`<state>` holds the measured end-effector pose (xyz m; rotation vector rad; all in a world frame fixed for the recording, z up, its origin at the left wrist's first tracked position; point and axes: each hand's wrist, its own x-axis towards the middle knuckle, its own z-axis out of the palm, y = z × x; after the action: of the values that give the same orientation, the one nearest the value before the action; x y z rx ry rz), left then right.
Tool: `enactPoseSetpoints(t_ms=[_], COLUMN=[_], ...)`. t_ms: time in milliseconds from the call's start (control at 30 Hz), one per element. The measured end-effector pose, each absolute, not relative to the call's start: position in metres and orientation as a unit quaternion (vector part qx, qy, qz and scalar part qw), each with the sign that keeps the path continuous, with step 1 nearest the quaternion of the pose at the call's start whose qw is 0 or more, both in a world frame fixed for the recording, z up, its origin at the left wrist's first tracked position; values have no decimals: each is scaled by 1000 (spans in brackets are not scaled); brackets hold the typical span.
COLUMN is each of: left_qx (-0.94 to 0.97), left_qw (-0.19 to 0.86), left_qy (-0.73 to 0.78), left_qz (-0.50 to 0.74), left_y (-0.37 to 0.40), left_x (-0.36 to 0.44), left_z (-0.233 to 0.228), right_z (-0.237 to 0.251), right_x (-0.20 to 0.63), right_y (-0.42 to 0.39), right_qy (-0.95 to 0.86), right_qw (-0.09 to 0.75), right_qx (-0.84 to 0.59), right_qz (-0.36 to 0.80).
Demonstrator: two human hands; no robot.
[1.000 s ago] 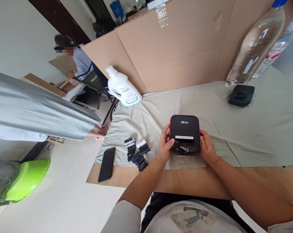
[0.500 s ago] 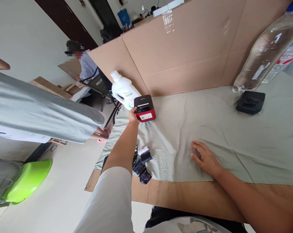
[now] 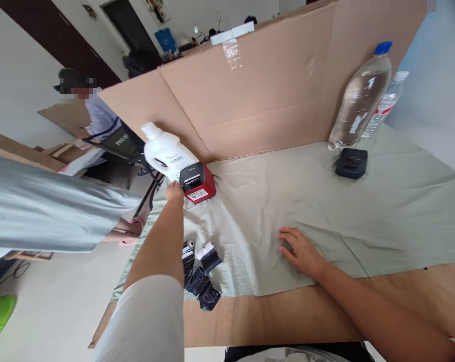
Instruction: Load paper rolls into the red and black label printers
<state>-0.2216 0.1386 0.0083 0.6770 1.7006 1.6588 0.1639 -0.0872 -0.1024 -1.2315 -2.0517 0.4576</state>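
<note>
My left hand (image 3: 174,191) reaches far forward and grips the left front edge of a small black-and-red label printer (image 3: 199,182), its fingers partly hidden against the side. The printer stands on the cloth with a white sticker on its front. Right behind it is a white detergent jug (image 3: 169,151) with a handle. My right hand (image 3: 300,252) lies open on the green cloth (image 3: 250,221), fingers a little spread, holding nothing. Below my left forearm lie rolls of black ribbon (image 3: 209,256), with a loose crumpled length trailing from them.
A cardboard panel (image 3: 257,95) stands along the back. At the right are a large water bottle (image 3: 361,100), a smaller bottle (image 3: 385,103) and a flat black case (image 3: 351,163). A person in grey (image 3: 54,201) stands at the left; another person (image 3: 99,115) sits behind.
The view has shifted, so everything sits further left. The printer has turned slightly, showing more of its red right side, with my left hand still at its left edge. My right hand stays on the cloth.
</note>
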Motion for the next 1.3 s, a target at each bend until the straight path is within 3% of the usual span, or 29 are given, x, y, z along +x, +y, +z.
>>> enactPoseSetpoints(t_ms=[133,300,400,500,567,667,767,900,1300], left_qx=[389,699,773,808,813,812,810,810,811], left_qw=[189,155,145,102,87,93,106,118,112], left_qy=[669,623,600,576,573,574,572,568,563], left_qz=[604,316,147,62,48,51,68,91,113], left_y=[112,32,-18,-46,-52,-51,-49,-50,-52], left_x=[-162,-54,-17,-7,-9,-13,-14,-13,-14], left_z=[-4,-57,-79,-84,-81,-78,-79,-80,-84], right_z=[-96,-77,-52,-32,-28,-38,-53,-61,-24], right_x=[157,179,226,284,318,348,354,346,312], right_y=[-97,-61,3,66,94,110,103,81,118], right_qy=[-811,-814,-737,-647,-593,-498,-482,-518,-438], right_qw=[309,275,258,201,155,120,123,141,147], right_qx=[-449,-445,-618,-734,-788,-859,-865,-844,-883], right_qz=[212,253,95,-38,-55,12,64,17,84])
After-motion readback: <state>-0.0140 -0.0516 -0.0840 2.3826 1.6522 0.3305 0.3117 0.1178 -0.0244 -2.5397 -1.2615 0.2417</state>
